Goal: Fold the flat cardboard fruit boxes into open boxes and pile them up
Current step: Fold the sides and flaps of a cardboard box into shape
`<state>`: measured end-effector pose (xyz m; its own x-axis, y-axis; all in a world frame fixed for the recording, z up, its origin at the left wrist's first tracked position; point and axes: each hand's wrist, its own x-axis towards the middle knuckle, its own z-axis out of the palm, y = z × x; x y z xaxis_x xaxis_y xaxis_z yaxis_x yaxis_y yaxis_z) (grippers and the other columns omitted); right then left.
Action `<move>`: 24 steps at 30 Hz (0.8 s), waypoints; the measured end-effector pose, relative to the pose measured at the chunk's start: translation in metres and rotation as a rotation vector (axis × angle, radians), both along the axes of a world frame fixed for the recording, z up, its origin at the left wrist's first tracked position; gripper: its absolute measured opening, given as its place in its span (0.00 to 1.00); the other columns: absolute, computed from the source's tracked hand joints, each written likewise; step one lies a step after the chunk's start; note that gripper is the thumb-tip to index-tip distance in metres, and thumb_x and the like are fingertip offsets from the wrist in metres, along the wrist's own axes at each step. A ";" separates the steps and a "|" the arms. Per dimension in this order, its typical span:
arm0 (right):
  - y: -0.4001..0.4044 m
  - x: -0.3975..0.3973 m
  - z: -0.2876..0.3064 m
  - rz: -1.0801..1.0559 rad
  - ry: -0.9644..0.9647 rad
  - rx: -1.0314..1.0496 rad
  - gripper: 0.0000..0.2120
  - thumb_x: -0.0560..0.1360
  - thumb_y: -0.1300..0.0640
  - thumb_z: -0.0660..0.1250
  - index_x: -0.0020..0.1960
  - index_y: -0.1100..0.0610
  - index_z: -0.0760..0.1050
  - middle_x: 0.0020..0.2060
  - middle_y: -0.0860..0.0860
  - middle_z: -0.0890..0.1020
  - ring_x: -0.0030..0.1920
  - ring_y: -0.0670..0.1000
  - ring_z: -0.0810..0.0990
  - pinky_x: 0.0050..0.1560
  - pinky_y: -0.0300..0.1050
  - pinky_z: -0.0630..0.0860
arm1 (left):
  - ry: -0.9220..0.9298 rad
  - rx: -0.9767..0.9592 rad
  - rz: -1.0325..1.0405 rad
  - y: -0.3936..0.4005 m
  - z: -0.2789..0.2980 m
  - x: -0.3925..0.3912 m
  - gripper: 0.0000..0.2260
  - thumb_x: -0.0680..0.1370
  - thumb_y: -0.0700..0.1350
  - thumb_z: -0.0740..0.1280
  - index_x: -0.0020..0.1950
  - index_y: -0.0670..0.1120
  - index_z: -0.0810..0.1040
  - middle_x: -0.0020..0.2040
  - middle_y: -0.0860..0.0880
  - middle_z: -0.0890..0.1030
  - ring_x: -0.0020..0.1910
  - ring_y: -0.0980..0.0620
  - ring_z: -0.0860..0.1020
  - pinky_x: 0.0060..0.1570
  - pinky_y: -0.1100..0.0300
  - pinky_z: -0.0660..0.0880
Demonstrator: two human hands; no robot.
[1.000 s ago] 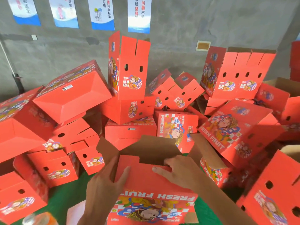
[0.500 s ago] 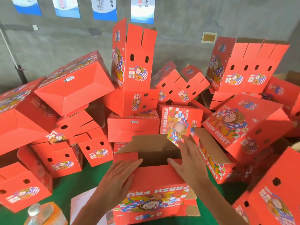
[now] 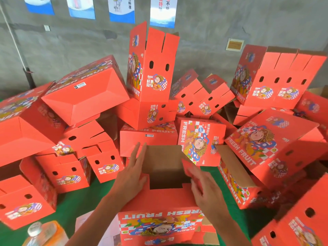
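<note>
Red cardboard everywhere. Head view: the fruit box being folded [image 3: 165,197] sits lowest centre on the green surface [image 3: 83,201], print upside down toward the camera, brown inner flap [image 3: 160,157] raised at the far side. Left hand [image 3: 132,176] lies flat on the box's left flap, fingers straight and close together. Right hand [image 3: 206,194] rests on the right flap, fingers loosely spread; motion-blurred, grip unclear. Folded boxes [image 3: 150,110] heaped beyond, against a grey wall [image 3: 204,32]. Orange bottle [image 3: 44,233] at lower left.

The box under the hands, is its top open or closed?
Open. The box shows a dark hole between both hands, its brown flap standing up.
</note>
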<state>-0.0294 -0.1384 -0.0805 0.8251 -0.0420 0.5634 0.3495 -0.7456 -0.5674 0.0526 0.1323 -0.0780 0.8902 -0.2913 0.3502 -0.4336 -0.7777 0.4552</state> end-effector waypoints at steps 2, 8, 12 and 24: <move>-0.006 0.003 -0.011 0.061 -0.100 -0.193 0.15 0.78 0.64 0.73 0.62 0.53 0.81 0.48 0.43 0.82 0.48 0.44 0.82 0.49 0.46 0.79 | 0.050 -0.131 0.011 -0.002 -0.005 0.001 0.52 0.75 0.40 0.73 0.80 0.67 0.36 0.77 0.54 0.67 0.44 0.47 0.82 0.41 0.49 0.81; -0.003 0.018 -0.005 -0.065 0.123 0.173 0.06 0.83 0.50 0.64 0.49 0.48 0.76 0.40 0.44 0.78 0.42 0.47 0.78 0.44 0.49 0.75 | -0.014 -0.550 -0.126 0.005 -0.009 -0.005 0.09 0.85 0.57 0.59 0.62 0.63 0.76 0.44 0.58 0.79 0.45 0.54 0.79 0.46 0.67 0.71; 0.000 0.026 0.000 -0.114 0.279 0.349 0.24 0.76 0.30 0.64 0.62 0.46 0.75 0.59 0.41 0.77 0.63 0.43 0.74 0.65 0.49 0.71 | -0.022 -0.506 -0.113 0.010 -0.010 -0.014 0.08 0.81 0.56 0.66 0.46 0.56 0.81 0.49 0.58 0.77 0.48 0.54 0.78 0.50 0.57 0.75; -0.001 0.038 0.007 -0.173 0.753 -0.137 0.59 0.68 0.26 0.71 0.83 0.48 0.40 0.74 0.51 0.73 0.69 0.58 0.76 0.66 0.56 0.74 | 0.365 0.162 0.141 -0.005 -0.006 -0.012 0.49 0.64 0.76 0.69 0.79 0.59 0.57 0.79 0.54 0.56 0.78 0.49 0.51 0.70 0.45 0.69</move>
